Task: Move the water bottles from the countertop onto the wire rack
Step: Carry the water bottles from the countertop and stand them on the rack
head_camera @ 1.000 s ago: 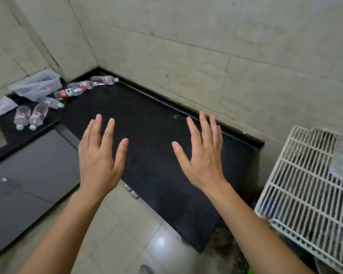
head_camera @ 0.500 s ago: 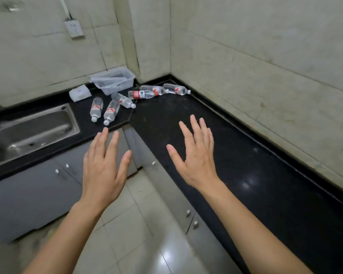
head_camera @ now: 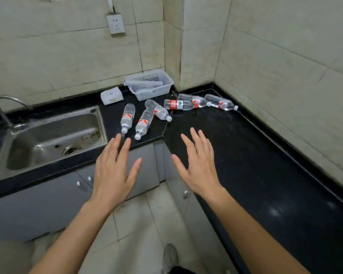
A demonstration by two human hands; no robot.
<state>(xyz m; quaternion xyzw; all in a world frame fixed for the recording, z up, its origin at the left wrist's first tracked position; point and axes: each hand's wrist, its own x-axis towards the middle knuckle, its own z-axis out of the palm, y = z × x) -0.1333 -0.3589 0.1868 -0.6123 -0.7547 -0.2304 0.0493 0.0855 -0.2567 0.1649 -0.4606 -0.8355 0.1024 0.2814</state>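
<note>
Several clear water bottles with red labels lie on their sides on the black countertop (head_camera: 246,151) near the corner. Two lie side by side, one (head_camera: 128,117) and another (head_camera: 144,123), caps toward me. A third (head_camera: 158,110) lies slanted behind them. A red-labelled bottle (head_camera: 179,105) and two more, one (head_camera: 194,99) and another (head_camera: 221,102), lie toward the corner wall. My left hand (head_camera: 113,173) is open, fingers spread, its fingertips just short of the nearest caps. My right hand (head_camera: 198,167) is open too, over the counter's inner edge. The wire rack is out of view.
A steel sink (head_camera: 52,137) with a tap (head_camera: 2,107) sits at the left. A white plastic basket (head_camera: 150,84) and a small white box (head_camera: 111,95) stand against the back wall. Grey cabinet doors (head_camera: 48,196) run below. Tiled floor and my shoe (head_camera: 169,256) lie beneath.
My view has swung left from the wire rack to the counter corner and come closer to the bottles. Both hands stay open and have reached nearer the bottles.
</note>
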